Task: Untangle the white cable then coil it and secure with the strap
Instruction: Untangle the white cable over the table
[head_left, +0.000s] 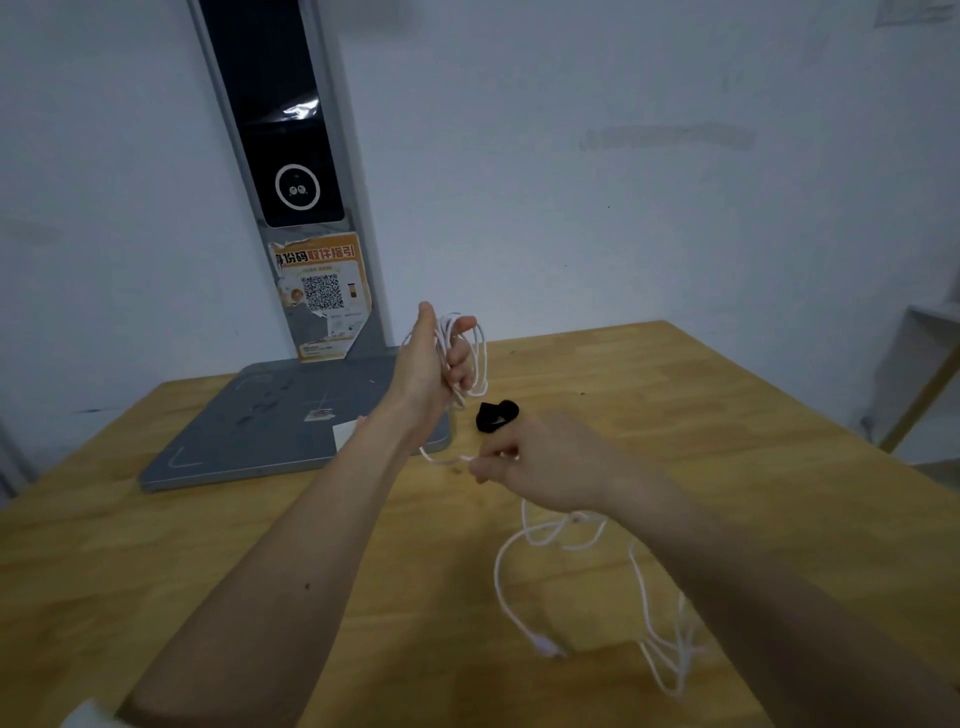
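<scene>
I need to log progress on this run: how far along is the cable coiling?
Partly done. Several loops of the white cable are already gathered in the left hand. In hand: the right hand pinches the next stretch, feeding it toward the coil. Left: a loose, still looped length lies on the wooden table near the right forearm, and the black strap lies unused on the table.

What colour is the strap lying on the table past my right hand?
Black; the strap shows best in the head view, on the wooden table.

The single head-worn view looks forward and down, close over the wooden table (675, 395), toward a wall.
</scene>
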